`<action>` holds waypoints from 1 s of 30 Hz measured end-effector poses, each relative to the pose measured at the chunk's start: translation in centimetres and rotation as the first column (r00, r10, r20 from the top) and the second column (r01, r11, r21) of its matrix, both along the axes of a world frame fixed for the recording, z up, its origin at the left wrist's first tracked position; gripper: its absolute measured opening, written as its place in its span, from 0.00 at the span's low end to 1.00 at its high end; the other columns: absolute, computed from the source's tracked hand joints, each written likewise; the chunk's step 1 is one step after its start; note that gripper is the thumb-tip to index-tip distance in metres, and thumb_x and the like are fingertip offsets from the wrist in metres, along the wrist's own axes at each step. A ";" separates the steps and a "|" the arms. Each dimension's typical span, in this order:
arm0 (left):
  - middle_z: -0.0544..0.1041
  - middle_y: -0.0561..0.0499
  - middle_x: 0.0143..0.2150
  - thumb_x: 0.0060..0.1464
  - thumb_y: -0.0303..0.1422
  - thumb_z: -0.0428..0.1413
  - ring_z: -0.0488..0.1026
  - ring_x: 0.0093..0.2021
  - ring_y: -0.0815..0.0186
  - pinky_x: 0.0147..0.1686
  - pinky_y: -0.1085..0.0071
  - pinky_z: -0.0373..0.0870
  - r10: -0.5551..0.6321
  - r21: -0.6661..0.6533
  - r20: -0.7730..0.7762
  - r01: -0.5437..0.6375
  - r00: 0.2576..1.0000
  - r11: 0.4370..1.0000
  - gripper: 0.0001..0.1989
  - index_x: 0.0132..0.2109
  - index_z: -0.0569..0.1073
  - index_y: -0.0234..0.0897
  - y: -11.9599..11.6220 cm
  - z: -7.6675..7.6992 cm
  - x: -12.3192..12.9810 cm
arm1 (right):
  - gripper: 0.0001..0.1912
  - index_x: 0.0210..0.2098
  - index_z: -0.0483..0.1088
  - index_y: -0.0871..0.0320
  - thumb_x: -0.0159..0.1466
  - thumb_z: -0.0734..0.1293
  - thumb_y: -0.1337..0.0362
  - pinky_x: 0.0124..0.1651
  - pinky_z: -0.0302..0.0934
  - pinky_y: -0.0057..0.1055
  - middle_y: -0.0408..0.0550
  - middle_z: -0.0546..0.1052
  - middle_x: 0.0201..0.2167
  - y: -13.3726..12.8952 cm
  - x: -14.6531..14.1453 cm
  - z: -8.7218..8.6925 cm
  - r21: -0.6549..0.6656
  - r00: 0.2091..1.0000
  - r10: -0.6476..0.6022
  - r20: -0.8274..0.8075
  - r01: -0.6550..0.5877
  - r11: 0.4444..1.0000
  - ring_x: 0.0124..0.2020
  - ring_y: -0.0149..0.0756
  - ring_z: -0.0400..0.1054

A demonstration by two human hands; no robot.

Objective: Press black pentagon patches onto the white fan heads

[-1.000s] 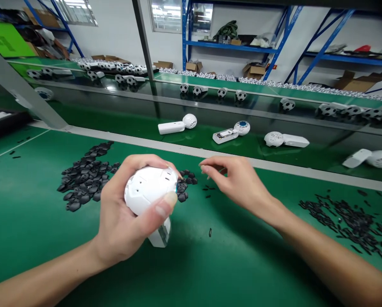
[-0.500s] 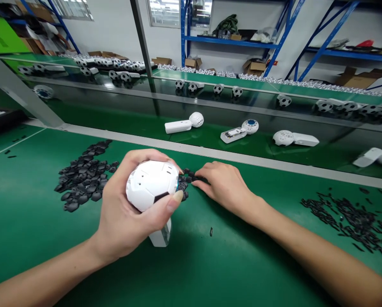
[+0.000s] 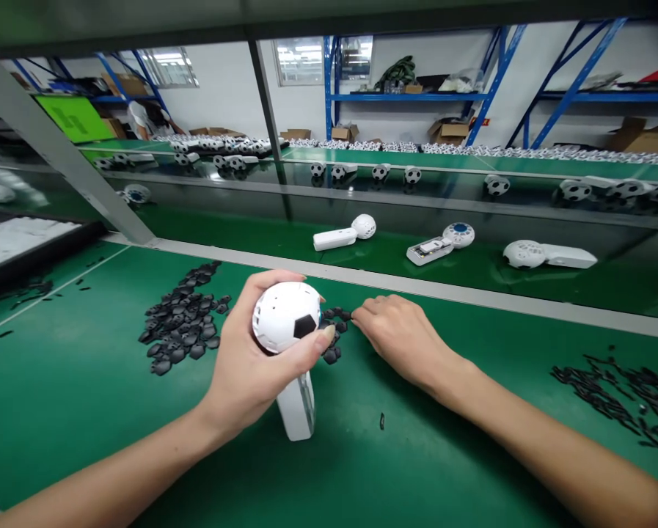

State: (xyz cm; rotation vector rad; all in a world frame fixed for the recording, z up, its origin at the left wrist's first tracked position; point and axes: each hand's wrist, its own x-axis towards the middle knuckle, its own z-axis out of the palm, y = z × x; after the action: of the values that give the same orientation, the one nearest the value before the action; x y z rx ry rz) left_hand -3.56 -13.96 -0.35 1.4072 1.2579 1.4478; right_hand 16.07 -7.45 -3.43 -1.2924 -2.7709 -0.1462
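My left hand (image 3: 262,367) is wrapped around the football-shaped head of a white handheld fan (image 3: 287,312). Its handle (image 3: 295,414) points down below my palm, and one black pentagon shows on the side facing me. Just past my left thumb lies a small cluster of black pentagon pieces (image 3: 333,353), partly hidden by the fan. At the right edge of this cluster, my right hand (image 3: 397,337) has its fingers pinched together; what is between the fingertips is hidden. A larger heap of black pentagon pieces (image 3: 183,326) lies left of my left hand.
Thin black strips (image 3: 626,392) are heaped at the right, and a single strip (image 3: 382,421) lies near the middle. Beyond the grey ledge (image 3: 395,282) lie white fans (image 3: 527,254) on a green surface. A slanted grey post (image 3: 81,172) stands left. A person (image 3: 141,119) is far back.
My view has tilted up and swung left, so everything sits lower and further right. The fan head has turned, showing more of the black pentagon. My right hand stays by the small cluster.
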 end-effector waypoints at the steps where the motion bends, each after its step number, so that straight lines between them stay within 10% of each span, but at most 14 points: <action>1: 0.80 0.48 0.43 0.48 0.36 0.76 0.79 0.32 0.62 0.29 0.72 0.78 0.004 0.004 -0.011 -0.004 1.000 1.000 0.26 0.50 0.73 0.41 0.2 0.2 -0.2 | 0.10 0.39 0.81 0.60 0.71 0.69 0.77 0.35 0.60 0.35 0.51 0.84 0.37 0.1 0.4 0.2 -0.014 0.996 -0.013 -0.084 0.012 1.000 0.36 0.43 0.78; 6: 0.80 0.47 0.44 0.45 0.34 0.76 0.79 0.34 0.63 0.30 0.74 0.78 0.002 0.054 -0.121 0.005 0.993 0.999 0.25 0.44 0.71 0.39 1.3 1.0 -1.6 | 0.07 0.38 0.82 0.55 0.70 0.73 0.72 0.37 0.66 0.30 0.40 0.86 0.36 -0.8 1.3 2.2 -0.187 0.676 -0.079 -0.733 -0.088 0.979 0.33 0.35 0.79; 11: 0.79 0.50 0.37 0.51 0.42 0.72 0.78 0.30 0.63 0.27 0.69 0.82 -0.034 -0.359 0.298 0.145 0.954 0.922 0.25 0.51 0.72 0.39 1.4 -0.5 -0.5 | 0.07 0.34 0.81 0.54 0.70 0.75 0.68 0.37 0.68 0.25 0.36 0.84 0.31 -3.1 0.2 3.4 -0.275 0.381 -0.156 -0.911 -0.283 0.919 0.32 0.31 0.78; 16: 0.75 0.53 0.33 0.48 0.41 0.74 0.74 0.28 0.69 0.32 0.67 0.86 0.046 -0.548 0.501 0.276 0.864 0.789 0.22 0.42 0.74 0.35 0.5 -3.0 1.5 | 0.07 0.35 0.78 0.54 0.71 0.73 0.70 0.38 0.66 0.24 0.35 0.83 0.32 -4.2 0.0 1.6 -0.366 0.457 -0.198 -0.867 -0.316 0.875 0.32 0.28 0.75; 30: 0.73 0.57 0.32 0.47 0.44 0.76 0.65 0.28 0.75 0.28 0.78 0.65 -0.011 -0.478 0.435 0.242 0.900 0.844 0.26 0.42 0.73 0.35 -0.4 -4.2 1.7 | 0.07 0.38 0.70 0.57 0.74 0.67 0.71 0.39 0.63 0.32 0.43 0.80 0.35 -5.7 -0.1 -2.4 -0.129 0.635 0.098 -0.766 -0.301 0.945 0.34 0.34 0.74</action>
State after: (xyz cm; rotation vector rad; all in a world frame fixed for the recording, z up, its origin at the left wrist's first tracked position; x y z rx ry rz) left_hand -1.90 -14.37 -4.50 0.7442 1.1316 1.1128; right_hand 16.00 -13.18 -5.81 -0.7770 -2.1792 0.6369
